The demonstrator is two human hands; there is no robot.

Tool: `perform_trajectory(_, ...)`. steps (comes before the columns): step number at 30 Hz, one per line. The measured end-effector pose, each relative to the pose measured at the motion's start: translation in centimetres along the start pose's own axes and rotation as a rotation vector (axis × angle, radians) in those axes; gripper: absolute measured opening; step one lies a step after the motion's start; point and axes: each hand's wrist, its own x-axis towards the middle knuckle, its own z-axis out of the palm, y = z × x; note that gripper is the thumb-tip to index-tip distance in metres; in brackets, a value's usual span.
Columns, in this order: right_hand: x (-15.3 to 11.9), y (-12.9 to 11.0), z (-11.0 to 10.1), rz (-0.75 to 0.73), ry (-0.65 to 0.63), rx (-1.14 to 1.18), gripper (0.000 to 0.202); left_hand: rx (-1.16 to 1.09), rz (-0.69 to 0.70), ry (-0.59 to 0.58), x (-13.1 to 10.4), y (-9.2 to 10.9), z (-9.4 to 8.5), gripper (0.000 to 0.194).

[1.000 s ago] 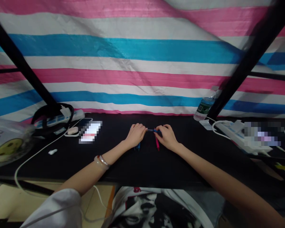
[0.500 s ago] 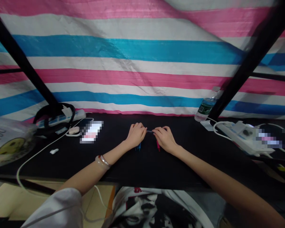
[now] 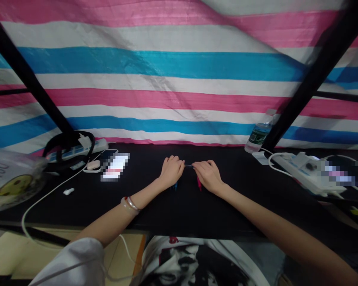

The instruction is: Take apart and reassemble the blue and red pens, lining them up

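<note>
Between the left hand (image 3: pixel 170 171) and right hand (image 3: pixel 209 174), a slim rod (image 3: pixel 188 165) lies pinched in the fingers of both. Blue that showed at its right end a second ago is now covered, leaving only the middle visible. Blue pieces (image 3: pixel 176 186) and a pink piece (image 3: pixel 199 184) lie nearby on the black tabletop (image 3: pixel 185 216), before a striped sheet (image 3: pixel 167 63).

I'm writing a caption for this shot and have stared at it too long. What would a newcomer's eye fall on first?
Probably the sheet striped pink, white and blue, hanging across the back. Next, the bright pixelated patch at left on the black tabletop, then the left hand and right hand at centre, a thin item between their fingertips.
</note>
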Motion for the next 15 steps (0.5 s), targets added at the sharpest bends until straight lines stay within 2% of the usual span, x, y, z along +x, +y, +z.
perform_trajectory(4,-0.1,0.7,0.0,0.035,0.022,0.007,0.03,-0.01,-0.066,0.012,0.1,-0.6,0.2,0.049)
perform_trajectory(9,0.0,1.5,0.0,0.095,0.019,0.013,0.036,-0.13,-0.158,0.022,0.5,-2.0,0.7,0.047)
perform_trajectory(15,0.0,1.6,0.4,0.249,0.054,0.173,0.036,-0.469,-0.337,0.057,0.6,-2.4,0.9,0.048)
